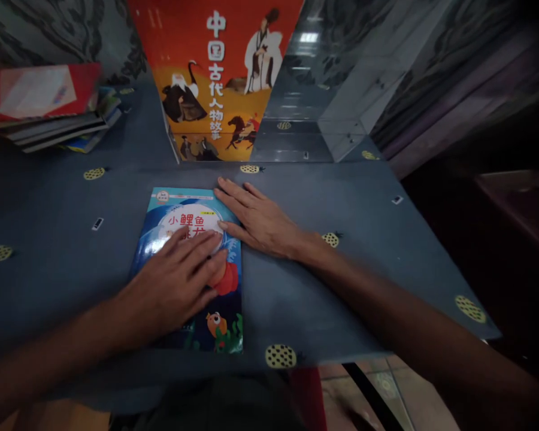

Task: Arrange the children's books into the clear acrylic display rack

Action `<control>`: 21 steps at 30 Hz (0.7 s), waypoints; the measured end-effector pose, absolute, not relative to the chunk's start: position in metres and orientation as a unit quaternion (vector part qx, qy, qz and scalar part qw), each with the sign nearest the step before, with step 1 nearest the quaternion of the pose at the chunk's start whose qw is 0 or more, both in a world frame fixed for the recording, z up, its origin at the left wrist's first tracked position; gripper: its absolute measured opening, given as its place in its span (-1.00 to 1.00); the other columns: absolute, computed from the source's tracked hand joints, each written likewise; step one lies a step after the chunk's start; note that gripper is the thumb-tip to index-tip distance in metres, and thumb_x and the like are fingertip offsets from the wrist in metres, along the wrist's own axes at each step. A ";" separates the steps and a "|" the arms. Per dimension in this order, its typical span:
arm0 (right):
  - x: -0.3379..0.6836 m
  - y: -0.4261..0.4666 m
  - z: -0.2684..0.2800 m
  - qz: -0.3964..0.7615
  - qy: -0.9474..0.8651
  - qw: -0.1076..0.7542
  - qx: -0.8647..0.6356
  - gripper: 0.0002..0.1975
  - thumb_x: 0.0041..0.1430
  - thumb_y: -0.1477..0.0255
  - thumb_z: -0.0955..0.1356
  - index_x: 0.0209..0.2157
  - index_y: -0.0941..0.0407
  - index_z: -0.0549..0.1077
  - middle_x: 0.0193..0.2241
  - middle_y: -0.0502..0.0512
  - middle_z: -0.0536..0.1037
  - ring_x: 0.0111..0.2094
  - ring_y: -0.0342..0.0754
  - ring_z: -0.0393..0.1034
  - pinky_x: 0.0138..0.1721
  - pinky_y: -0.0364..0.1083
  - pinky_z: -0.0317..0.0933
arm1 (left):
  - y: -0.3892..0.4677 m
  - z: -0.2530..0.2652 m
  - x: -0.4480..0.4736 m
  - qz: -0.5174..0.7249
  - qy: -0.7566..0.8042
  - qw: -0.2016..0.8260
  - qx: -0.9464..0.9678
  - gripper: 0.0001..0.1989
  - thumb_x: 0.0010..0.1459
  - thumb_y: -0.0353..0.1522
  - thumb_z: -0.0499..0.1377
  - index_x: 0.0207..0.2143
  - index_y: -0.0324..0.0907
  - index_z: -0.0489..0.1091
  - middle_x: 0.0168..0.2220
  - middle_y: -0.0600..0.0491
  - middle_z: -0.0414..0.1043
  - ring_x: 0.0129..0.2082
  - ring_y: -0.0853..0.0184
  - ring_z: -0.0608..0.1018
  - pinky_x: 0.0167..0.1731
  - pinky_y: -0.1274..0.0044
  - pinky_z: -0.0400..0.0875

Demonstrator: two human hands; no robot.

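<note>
A blue picture book with Chinese lettering and orange fish on its cover lies closed on the table, near the front edge. My left hand rests flat over the middle of the cover, fingers stretched toward the right and hiding part of the title. At the book's upper right edge lies my right hand, palm down, its thumb and fingertips touching the cover's border and the rest on the tablecloth. Neither hand grips anything.
Behind the book stands a clear acrylic rack with a red and orange book upright at its left. Several stacked books lie at the far left. The grey-blue tablecloth has pineapple prints; its right edge drops to a tiled floor.
</note>
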State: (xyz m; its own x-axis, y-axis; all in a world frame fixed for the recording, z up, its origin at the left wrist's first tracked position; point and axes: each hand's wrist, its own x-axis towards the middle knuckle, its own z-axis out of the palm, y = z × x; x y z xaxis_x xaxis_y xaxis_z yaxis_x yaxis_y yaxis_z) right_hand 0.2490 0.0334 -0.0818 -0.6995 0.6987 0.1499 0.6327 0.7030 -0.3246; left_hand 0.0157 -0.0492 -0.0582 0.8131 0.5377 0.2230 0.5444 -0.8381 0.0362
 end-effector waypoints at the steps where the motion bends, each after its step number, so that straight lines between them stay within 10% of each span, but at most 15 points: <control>1: 0.249 0.033 -0.081 0.121 -0.913 0.129 -0.366 -0.33 0.47 0.08 0.09 0.41 0.22 0.05 0.45 0.32 -0.02 0.46 0.14 -0.14 0.40 0.26 -0.14 | -0.059 -0.058 0.019 -0.108 -0.265 0.003 -0.958 -0.51 0.41 -0.20 0.01 0.24 -0.29 0.32 0.27 -0.25 0.36 0.30 0.01 0.36 0.28 0.06 0.21; 10: 0.246 0.030 -0.080 0.107 -0.912 0.122 -0.378 -0.33 0.48 0.08 0.08 0.40 0.21 0.05 0.46 0.30 -0.02 0.46 0.11 -0.13 0.41 0.23 -0.14 | -0.094 -0.049 0.033 -0.059 -0.143 -0.061 -0.986 -0.45 0.44 -0.10 -0.05 0.32 -0.21 0.22 0.36 0.02 0.25 0.40 0.33 0.20 0.41 0.34 0.02; 21: 0.244 0.025 -0.081 0.100 -0.904 0.145 -0.391 -0.36 0.48 0.09 0.08 0.36 0.22 0.16 0.41 0.29 0.14 0.44 0.11 -0.07 0.40 0.25 -0.17 | -0.104 -0.055 0.024 -0.144 -0.260 -0.011 -0.955 -0.48 0.31 -0.13 0.18 0.17 -0.31 0.37 0.11 -0.28 0.48 0.12 0.01 0.51 0.07 0.23 0.47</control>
State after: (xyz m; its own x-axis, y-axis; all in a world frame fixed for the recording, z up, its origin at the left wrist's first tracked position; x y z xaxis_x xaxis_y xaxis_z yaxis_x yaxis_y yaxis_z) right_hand 0.2443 0.0252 -0.0812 -0.6525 0.7352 0.1837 0.6775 0.6746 -0.2930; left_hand 0.0238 -0.1043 -0.0554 0.8231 0.5002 0.2689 0.4938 -0.8643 0.0963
